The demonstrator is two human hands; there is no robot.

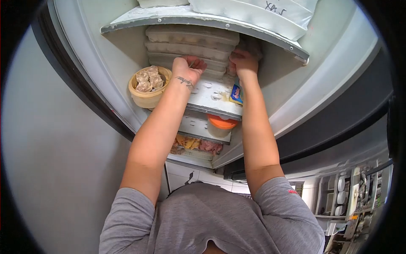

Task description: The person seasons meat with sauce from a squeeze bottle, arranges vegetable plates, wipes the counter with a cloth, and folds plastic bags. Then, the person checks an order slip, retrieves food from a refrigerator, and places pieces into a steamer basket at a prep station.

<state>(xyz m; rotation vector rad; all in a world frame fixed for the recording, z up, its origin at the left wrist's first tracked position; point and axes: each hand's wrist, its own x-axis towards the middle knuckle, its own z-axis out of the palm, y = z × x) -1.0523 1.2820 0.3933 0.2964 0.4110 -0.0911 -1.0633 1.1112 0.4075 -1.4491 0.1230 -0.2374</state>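
My left hand (191, 68) is in front of a stack of pale lidded trays (192, 42) on a refrigerator shelf, its fingers loosely bent and apart. Nothing shows clearly in its palm. At the right end of the stack, my right hand (245, 64) has its fingers closed against a clear, crumpled plastic bag (253, 45); the bag's contents are hidden. Beneath my right wrist lies a blue and yellow packet (236, 94). Left of my left forearm, a round bamboo steamer (146, 99) holds several dumplings (149, 78).
The shelf above, with a metal front edge (228, 26), carries white wrapped trays (253, 15). On a lower shelf stands a tub with an orange lid (222, 122). Bagged food (196, 143) lies at the bottom. Open doors flank me, the grey left door (63, 148) among them.
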